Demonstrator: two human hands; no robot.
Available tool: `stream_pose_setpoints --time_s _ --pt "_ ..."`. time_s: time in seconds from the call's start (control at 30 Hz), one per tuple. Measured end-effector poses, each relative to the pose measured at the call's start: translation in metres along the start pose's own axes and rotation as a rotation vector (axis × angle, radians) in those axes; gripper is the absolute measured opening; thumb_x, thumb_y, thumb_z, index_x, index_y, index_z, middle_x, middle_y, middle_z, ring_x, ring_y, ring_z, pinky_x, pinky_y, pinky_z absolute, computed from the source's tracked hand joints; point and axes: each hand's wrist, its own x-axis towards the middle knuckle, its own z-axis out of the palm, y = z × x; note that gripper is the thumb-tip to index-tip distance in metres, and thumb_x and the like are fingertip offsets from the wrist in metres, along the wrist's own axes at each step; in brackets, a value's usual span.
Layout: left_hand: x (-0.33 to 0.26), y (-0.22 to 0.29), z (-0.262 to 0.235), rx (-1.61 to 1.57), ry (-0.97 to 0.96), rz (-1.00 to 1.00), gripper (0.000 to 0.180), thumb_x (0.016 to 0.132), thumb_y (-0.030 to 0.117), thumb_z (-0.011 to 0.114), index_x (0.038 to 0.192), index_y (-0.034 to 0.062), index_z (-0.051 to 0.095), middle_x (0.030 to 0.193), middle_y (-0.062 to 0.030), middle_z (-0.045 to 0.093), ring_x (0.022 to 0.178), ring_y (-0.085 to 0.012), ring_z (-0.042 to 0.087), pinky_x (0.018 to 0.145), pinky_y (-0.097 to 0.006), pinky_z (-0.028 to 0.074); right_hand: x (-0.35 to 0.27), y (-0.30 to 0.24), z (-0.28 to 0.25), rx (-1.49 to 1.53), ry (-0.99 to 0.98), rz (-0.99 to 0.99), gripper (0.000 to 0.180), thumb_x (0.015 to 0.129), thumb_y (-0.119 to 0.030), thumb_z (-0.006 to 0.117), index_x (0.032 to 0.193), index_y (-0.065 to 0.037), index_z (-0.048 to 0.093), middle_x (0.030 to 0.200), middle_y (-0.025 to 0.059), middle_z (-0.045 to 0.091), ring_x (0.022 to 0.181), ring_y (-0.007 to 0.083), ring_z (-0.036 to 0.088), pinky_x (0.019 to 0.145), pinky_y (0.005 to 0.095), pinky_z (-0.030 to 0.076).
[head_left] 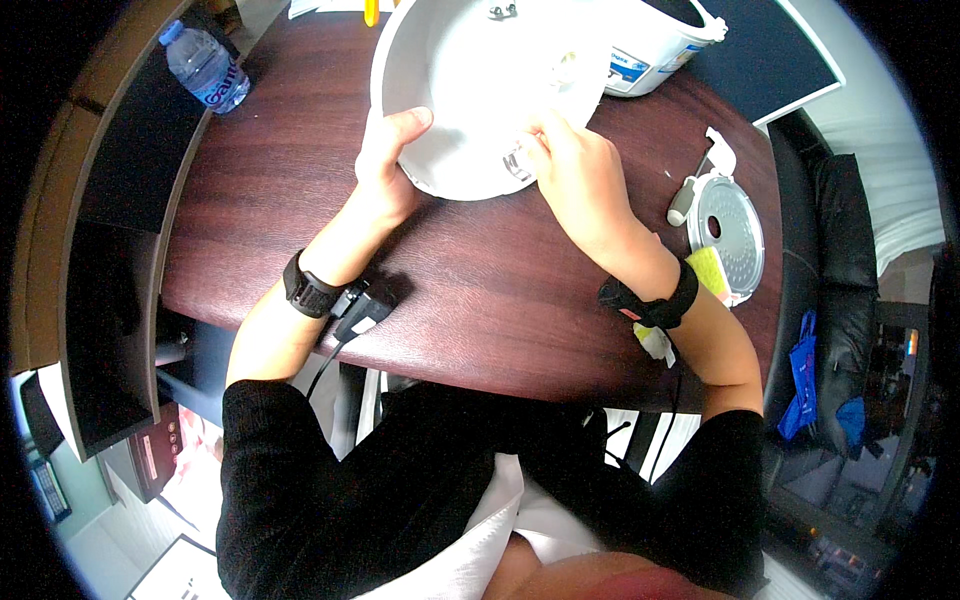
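Note:
A large, round white plastic tub [465, 60] is tilted so that its hollow inside faces me at the far middle of the table. My left hand [392, 165] grips its left rim, thumb over the edge and fingers behind. My right hand [575, 170] is at the tub's lower right side, fingers pinched together. Beside those fingertips a small grey-and-clear patch [517, 162] shows against the white wall; I cannot tell whether it is a label or a loose piece. What the right fingers pinch is hidden. Small dark metal fittings [502, 12] show inside the tub near the top.
A white bucket-like container [655, 50] with a blue label stands at the back right. To the right lie a grey perforated lid [735, 235] and a yellow sponge [708, 268]. A water bottle [205, 68] is at the far left. Cables run from both wristbands.

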Motion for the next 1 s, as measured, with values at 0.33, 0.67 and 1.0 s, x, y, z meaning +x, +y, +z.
stream_pose_setpoints --time_s 0.33,0.67,1.0 --pt "-0.002 -0.004 -0.004 0.005 0.016 0.016 0.056 0.076 0.027 0.053 0.119 -0.0062 0.044 0.103 -0.0162 0.057 0.094 -0.0215 0.057 0.08 -0.032 0.047 0.0 -0.003 0.003 0.001 0.008 0.032 0.01 0.084 -0.011 0.06 0.083 -0.001 0.058 0.068 0.0169 0.06 0.061 0.0315 0.061 0.054 0.0365 0.048" --pt "0.0 -0.003 -0.004 0.09 -0.02 0.047 0.049 0.076 0.026 0.054 0.112 -0.008 0.05 0.095 -0.0133 0.06 0.085 -0.0171 0.057 0.075 -0.028 0.046 0.002 0.005 0.014 0.219 -0.084 0.253 0.017 0.086 -0.011 0.055 0.081 0.003 0.062 0.054 0.0111 0.056 0.045 0.0186 0.054 0.046 0.0298 0.042" --pt "0.002 -0.008 -0.008 0.077 -0.02 0.042 0.046 0.077 0.025 0.054 0.11 -0.0075 0.051 0.093 -0.0122 0.06 0.083 -0.0164 0.058 0.074 -0.028 0.046 0.003 -0.004 0.001 0.214 -0.187 0.225 0.018 0.087 -0.015 0.056 0.082 0.002 0.061 0.059 0.0128 0.058 0.048 0.0179 0.055 0.048 0.0299 0.044"
